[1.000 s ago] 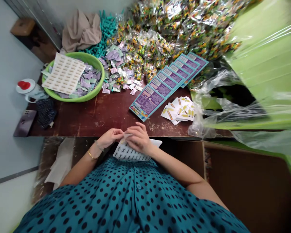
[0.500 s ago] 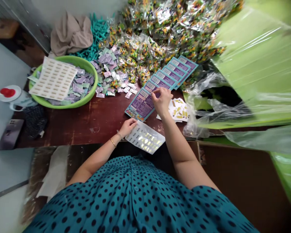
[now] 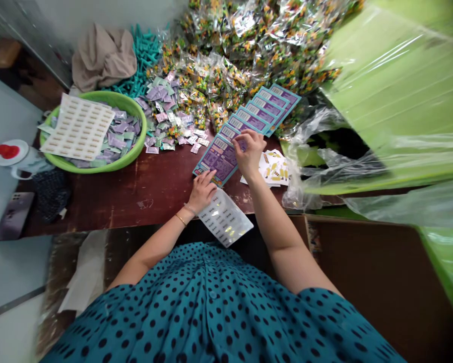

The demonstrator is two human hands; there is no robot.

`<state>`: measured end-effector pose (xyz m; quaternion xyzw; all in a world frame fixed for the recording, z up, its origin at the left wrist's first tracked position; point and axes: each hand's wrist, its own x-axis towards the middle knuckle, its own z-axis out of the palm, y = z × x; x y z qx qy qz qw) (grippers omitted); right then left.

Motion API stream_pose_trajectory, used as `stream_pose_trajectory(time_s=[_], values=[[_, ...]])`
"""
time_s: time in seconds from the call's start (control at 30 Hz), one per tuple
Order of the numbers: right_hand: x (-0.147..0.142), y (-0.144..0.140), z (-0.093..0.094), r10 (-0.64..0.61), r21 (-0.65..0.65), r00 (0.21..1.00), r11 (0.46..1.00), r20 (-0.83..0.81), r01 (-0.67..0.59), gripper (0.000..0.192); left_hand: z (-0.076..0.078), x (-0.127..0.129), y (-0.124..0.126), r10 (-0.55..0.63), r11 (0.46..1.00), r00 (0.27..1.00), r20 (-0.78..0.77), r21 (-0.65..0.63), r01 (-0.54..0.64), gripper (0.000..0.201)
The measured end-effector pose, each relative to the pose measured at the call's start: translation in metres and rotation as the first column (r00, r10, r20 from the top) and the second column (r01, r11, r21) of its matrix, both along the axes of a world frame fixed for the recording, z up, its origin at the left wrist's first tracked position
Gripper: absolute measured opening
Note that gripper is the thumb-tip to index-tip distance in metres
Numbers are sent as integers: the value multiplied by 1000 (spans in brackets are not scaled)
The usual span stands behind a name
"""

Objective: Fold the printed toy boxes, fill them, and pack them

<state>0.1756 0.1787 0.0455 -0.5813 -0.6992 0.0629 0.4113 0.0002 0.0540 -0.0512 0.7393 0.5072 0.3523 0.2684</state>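
Sticker sheet (image 3: 226, 218): it lies nearest to the person, half on the table edge (image 3: 135, 224) and half over the gap in front of the body. Only the left hand holds it there, so it may slide off and fall to the lap if that hand lifts.

Left hand (image 3: 202, 190): fingers pressed together, lying flat on the upper corner of the sheet and touching the lower corner of the front card. I cannot tell if it pinches a sticker.

Front card (image 3: 217, 160): purple and blue printed card, first of a row of overlapping cards (image 3: 260, 112) which runs away to the upper right. The cards lie loose, so a push on this one could shift the whole row.

Right hand (image 3: 249, 151): fingers bent down and pressed on the upper edge of the front card, as if it pins something small there. A sticker set crooked, or folded on itself, is the likely mistake.

Yellow printed cards (image 3: 274, 169): small loose heap just right of the right wrist; the forearm could sweep it.

Green basin (image 3: 133, 151): far left, with a second sheet (image 3: 78, 128) resting on the paper slips in it.

Wrapped packets (image 3: 241, 55): big heap at the back, touching the far cards; it may slump onto them.
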Motion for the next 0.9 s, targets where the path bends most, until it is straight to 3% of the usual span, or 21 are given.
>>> stream_pose_trajectory(time_s=[0.07, 0.13, 0.2, 0.3, 0.4, 0.53, 0.73, 0.9], values=[[-6, -13, 4, 116, 28, 993, 993, -26, -115, 12, 2, 4, 9, -38, 998, 988, -148, 49, 45, 13], [-13, -28, 6, 282, 19, 958, 959, -60, -281, 13, 1, 7, 17, -33, 999, 981, -192, 32, 40, 15], [-19, -37, 7, 337, 2, 934, 941, -121, -339, 14, -1, 10, 22, -19, 999, 982, -187, 26, 25, 15], [-18, -29, 8, 117, -31, 979, 992, -165, -124, 16, -5, 14, 23, -11, 999, 983, -183, 36, 18, 16], [-9, -5, 10, -63, -97, 994, 994, -92, 54, 13, -7, 16, 21, -2, 999, 980, -200, 47, 12, 16], [0, 18, 9, -95, -164, 994, 983, -43, 87, 11, -10, 19, 19, 9, 996, 975, -224, 90, 11, 17], [0, 22, 4, -99, -161, 995, 982, 11, 99, 15, -9, 20, 19, 6, 997, 974, -225, 74, 11, 16], [3, 24, 5, -172, -50, 983, 983, 70, 176, 27, -9, 21, 18, 5, 998, 977, -213, 60, 7, 18]])
